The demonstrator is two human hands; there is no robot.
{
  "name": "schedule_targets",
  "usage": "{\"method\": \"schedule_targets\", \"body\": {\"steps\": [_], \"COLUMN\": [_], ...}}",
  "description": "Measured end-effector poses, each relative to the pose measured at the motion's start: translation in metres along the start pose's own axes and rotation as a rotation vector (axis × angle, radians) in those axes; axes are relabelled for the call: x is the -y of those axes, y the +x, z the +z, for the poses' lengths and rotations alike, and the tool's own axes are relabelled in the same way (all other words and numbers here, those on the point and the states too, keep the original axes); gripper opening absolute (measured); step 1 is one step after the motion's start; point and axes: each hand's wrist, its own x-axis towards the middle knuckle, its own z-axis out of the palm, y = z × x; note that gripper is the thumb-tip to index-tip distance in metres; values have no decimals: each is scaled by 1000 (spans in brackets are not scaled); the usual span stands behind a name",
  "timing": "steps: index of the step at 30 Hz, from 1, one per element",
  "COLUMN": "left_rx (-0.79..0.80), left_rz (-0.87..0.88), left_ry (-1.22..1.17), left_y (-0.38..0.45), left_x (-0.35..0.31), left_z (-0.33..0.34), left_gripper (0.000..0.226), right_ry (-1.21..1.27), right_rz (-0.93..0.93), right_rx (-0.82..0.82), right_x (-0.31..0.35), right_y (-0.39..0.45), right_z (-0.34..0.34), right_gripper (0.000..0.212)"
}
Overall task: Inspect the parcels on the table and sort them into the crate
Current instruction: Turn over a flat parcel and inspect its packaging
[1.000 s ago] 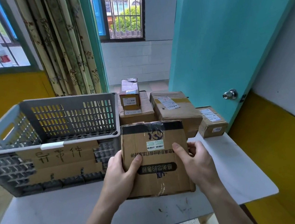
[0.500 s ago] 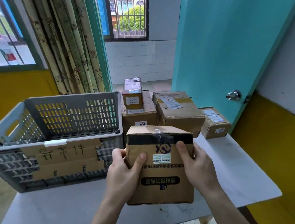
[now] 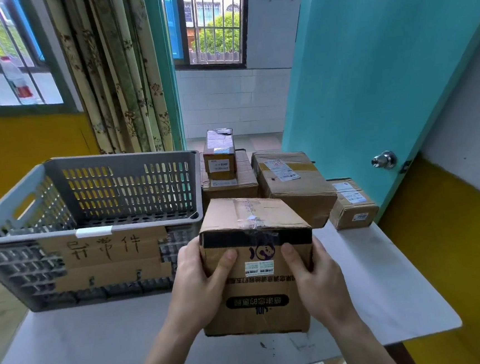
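- Head view: both hands clasp one parcel near the middle of the table; the left hand grips its left side with the thumb on the near face, the right hand grips the right side the same way; the box is tipped so its taped top faces up and away, with printed text and a barcode sticker on the near face
- The crate stands at the left, just beside the held parcel; its floor looks bare from here, though the near wall hides part of it; a cardboard label with handwriting is fixed to its near wall
- Four boxes wait at the far right: a small box on top of a flat box, a big box beside them, and an end box at the far right edge
- My reading: the sort has barely begun; this parcel is under inspection, nothing is visibly crated, and four more remain
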Motion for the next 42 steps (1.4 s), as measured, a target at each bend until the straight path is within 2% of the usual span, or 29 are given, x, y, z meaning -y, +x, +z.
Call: {"method": "schedule_targets", "body": {"steps": [3, 5, 7, 9, 14, 16, 19, 22, 26, 29, 32, 34, 37, 39, 42], "left_rx": [41, 42, 43, 46, 106, 134, 86, 77, 98, 71, 53, 19, 11, 59, 89], "left_rz": [-157, -214, -219, -214, -234, -255, -210, -182, -206, -240, -268, -247, -195, -156, -133], "left_ry": [-102, -121, -126, -167, -331, -394, -300, -284, -314, -326, -304, -281, -265, -260, -197], "left_y": [3, 6, 7, 5, 2, 3, 4, 4, 1, 1, 5, 5, 3, 2, 4], "left_x": [-16, -25, -25, -24, -22, -22, -21, -14, -4, -7, -9, -8, -7, -8, -8], "left_z": [-4, -7, -5, -4, -5, -5, -6, -7, -5, -4, -4, -5, -4, -3, -3], "left_gripper": [48, 51, 39, 30, 60, 67, 55, 48, 61, 50, 54, 47, 41, 48, 72], "right_ry": [66, 133, 149, 143, 197, 224, 249, 327, 343, 334, 357, 356, 350, 313, 255], "right_rz": [43, 113, 181, 201, 186, 177, 170, 204, 238, 242, 238, 230, 240, 233, 190], "right_rx": [21, 28, 7, -34, -39, -27, 34, 85, 76, 95, 121, 147, 120, 65, 39], "right_x": [-1, 3, 11, 16, 13, 11, 8, 10, 9, 7, 6, 7, 5, 1, 0], "right_y": [-4, -4, -1, 3, 3, 1, -1, 1, 6, 5, 3, 3, 5, 8, 9], "right_z": [-2, -4, -6, -8, -9, -11, -11, -14, -15, -10, -10, -11, -9, -8, -7], "right_gripper": [37, 43, 48, 40, 42, 52, 63, 55, 40, 42, 45, 48, 38, 29, 40]}}
